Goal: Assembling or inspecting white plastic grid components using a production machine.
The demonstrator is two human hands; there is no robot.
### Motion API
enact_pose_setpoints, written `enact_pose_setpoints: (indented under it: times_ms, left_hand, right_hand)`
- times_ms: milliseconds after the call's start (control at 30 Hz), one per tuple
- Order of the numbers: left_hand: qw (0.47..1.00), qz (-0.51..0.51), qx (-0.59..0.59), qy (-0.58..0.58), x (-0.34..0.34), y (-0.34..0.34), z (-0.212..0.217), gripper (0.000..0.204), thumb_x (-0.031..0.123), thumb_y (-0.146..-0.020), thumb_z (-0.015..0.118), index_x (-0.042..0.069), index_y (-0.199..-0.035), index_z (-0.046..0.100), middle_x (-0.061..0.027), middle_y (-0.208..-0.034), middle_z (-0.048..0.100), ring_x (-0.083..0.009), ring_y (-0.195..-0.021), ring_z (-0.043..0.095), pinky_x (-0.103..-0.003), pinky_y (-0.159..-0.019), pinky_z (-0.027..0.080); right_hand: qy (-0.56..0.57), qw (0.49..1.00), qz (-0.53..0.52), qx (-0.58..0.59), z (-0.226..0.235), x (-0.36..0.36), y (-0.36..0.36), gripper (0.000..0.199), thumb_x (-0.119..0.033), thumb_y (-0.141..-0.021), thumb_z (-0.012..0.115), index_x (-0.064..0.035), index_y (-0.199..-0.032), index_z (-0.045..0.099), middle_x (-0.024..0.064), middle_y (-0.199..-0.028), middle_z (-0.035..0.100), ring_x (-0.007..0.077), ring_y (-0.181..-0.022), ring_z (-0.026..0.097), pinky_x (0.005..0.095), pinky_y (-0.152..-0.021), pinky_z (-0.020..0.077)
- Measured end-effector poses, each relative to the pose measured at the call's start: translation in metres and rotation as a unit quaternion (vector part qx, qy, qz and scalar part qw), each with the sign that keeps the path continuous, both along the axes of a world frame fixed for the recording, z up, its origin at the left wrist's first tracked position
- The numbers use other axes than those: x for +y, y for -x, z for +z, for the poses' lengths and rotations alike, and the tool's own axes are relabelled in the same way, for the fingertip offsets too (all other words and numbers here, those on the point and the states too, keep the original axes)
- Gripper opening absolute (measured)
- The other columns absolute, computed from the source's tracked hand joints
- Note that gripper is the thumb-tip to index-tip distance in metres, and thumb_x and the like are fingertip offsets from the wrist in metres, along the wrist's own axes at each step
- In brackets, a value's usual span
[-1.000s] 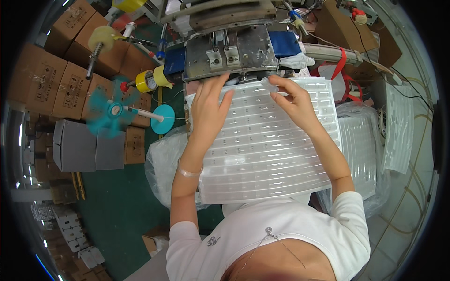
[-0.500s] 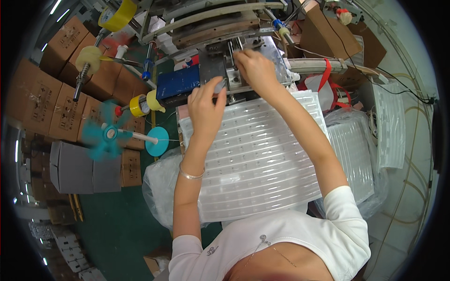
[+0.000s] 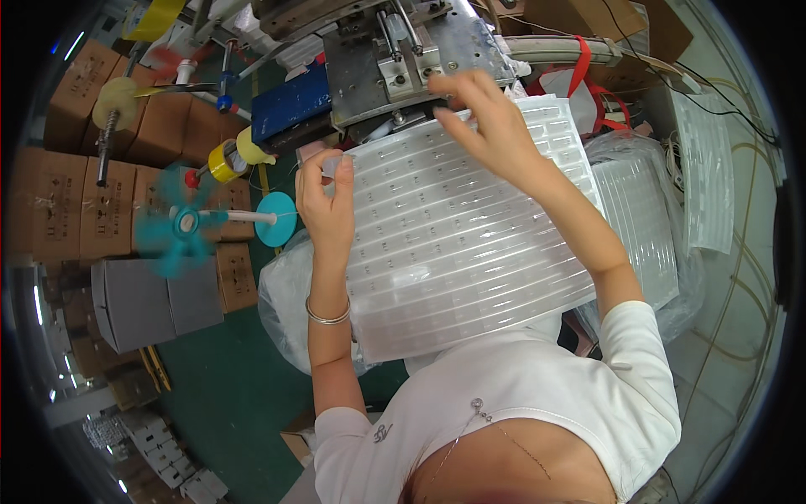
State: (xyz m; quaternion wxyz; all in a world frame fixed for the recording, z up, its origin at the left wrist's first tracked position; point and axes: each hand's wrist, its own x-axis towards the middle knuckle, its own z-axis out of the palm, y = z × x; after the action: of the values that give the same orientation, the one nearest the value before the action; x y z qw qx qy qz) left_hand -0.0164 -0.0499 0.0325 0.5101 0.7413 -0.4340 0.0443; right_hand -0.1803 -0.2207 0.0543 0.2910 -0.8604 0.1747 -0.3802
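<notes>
Clear ribbed plastic tray [image 3: 470, 244] on the lap, 2 hands at its far edge

Left hand [image 3: 326, 202] pinches the tray's top-left corner; right hand [image 3: 487, 118] hovers half-spread, fingers curled, over the top edge by the grey metal machine [image 3: 395, 59]

Brown cartons [image 3: 84, 160] stacked left; grey boxes [image 3: 151, 298] below.

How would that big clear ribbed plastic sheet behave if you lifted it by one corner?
The clear ribbed plastic sheet is thin and see-through, so it is probably light and bendy. The left hand grips its edge; it would likely sag unsupported. Its glossy surface may be slippery.
</notes>
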Motion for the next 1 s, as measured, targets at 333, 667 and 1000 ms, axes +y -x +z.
enact_pose_setpoints:
  times_ms: [333, 667, 1000]
  left_hand:
    - [0.989, -0.098, 0.077, 0.08, 0.017, 0.017, 0.012, 0.015, 0.009, -0.088, 0.048, 0.0, -0.099, 0.053, -0.0139, -0.101, 0.062, -0.0211, -0.096, 0.058, -0.033, -0.089, 0.044]
    - [0.989, -0.116, 0.076, 0.051, 0.018, 0.019, 0.014, 0.015, -0.002, -0.079, 0.045, -0.001, -0.091, 0.054, -0.0144, -0.1, 0.061, -0.0218, -0.095, 0.058, -0.035, -0.09, 0.044]
    - [0.981, -0.045, -0.102, -0.157, 0.019, 0.005, 0.0, 0.021, -0.003, -0.071, 0.046, 0.002, -0.088, 0.058, -0.0142, -0.091, 0.057, -0.0329, -0.089, 0.052, -0.038, -0.082, 0.041]
  right_hand:
    - [0.22, 0.877, 0.316, 0.289, -0.089, 0.11, 0.038, 0.021, -0.017, -0.075, 0.06, -0.0107, -0.094, 0.064, 0.0098, -0.087, 0.054, 0.0273, -0.083, 0.06, 0.0362, -0.061, 0.0519]
    - [0.046, 0.921, 0.351, 0.164, -0.006, 0.068, 0.017, 0.02, -0.011, -0.069, 0.061, -0.011, -0.089, 0.06, 0.0113, -0.092, 0.055, 0.0274, -0.081, 0.061, 0.0383, -0.059, 0.0504]
    - [-0.128, 0.981, 0.098, 0.105, -0.015, -0.05, 0.034, 0.019, -0.012, -0.08, 0.059, -0.0035, -0.097, 0.058, 0.006, -0.096, 0.063, 0.0167, -0.088, 0.06, 0.0287, -0.074, 0.0484]
